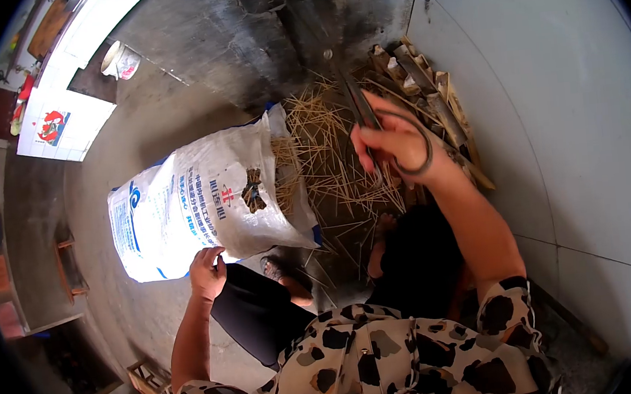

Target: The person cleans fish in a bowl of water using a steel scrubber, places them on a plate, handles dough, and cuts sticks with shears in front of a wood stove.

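Note:
My right hand (pixel 393 139) holds a pair of dark metal fire tongs (pixel 351 92), its fingers wrapped round the looped handles, with the tongs pointing up and away. Below them, thin straw-coloured sticks (pixel 326 151) lie scattered on the floor. A white woven sack (pixel 202 192) with blue and red print lies on its side at the left, its open mouth toward the sticks and more sticks inside it. A dark hole shows in its side. My left hand (pixel 208 272) touches the sack's near edge with bent fingers; what they grip is too small to make out.
Split firewood (pixel 430 97) is stacked against the pale wall (pixel 555 101) at the right. A dark stove-like structure (pixel 234 39) stands ahead. A white bucket (pixel 120 61) is at the upper left, and a small wooden stool (pixel 70 267) at the far left.

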A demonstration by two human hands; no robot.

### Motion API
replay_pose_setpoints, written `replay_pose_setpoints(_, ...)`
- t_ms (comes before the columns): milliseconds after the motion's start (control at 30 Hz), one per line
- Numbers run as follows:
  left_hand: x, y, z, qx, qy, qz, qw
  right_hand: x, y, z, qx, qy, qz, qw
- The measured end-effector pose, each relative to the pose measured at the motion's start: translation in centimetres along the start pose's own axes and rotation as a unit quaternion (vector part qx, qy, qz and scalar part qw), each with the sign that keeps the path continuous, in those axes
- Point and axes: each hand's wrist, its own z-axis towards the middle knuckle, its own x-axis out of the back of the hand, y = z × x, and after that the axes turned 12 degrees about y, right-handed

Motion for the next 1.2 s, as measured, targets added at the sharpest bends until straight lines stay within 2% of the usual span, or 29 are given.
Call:
replay_pose_setpoints(33, 0.1, 0.2, 0.0, 0.002, 0.003, -0.003, 1.000, -0.6, -0.2, 1.1, 0.019, 0.031, -0.001, 0.999)
replay_pose_setpoints(233, 1.7, 0.0, -1.7, 0.027, 0.029, -0.020, 0.999, -2.1, -1.4, 11.2, 0.079, 0.071, -0.113, 0.988)
replay_pose_setpoints(433, 3.5, -1.3, -4.1, 0.051, 0.048, -0.015, 0.997, -5.0, -2.0, 20.5, 0.102, 0.159, -0.201, 0.961)
replay_pose_setpoints(533, 4.1, -2.0, -5.6, 0.081, 0.055, -0.015, 0.995, -5.6, -2.1, 24.1, 0.106, 0.204, -0.196, 0.953)
replay_pose_setpoints(733, 4.8, -3.2, -7.7, 0.132, 0.058, -0.015, 0.989, -5.8, -3.7, 25.0, 0.093, 0.150, -0.244, 0.953)
replay_pose_setpoints(833, 4.6, -3.5, -7.7, 0.133, 0.048, -0.021, 0.990, -6.1, -4.4, 24.4, 0.076, 0.083, -0.258, 0.959)
replay_pose_setpoints(1033, 4.3, -3.2, -7.4, 0.122, 0.043, -0.020, 0.991, -6.2, -4.9, 25.4, 0.087, 0.068, -0.219, 0.969)
replay_pose_setpoints(1133, 4.3, -3.1, -7.4, 0.115, 0.047, -0.013, 0.992, -5.1, -6.0, 24.7, 0.029, 0.052, -0.236, 0.970)
replay_pose_setpoints(1200, 4.3, -3.1, -7.4, 0.110, 0.046, -0.010, 0.993, -4.7, -6.3, 23.6, 0.025, 0.048, -0.192, 0.980)
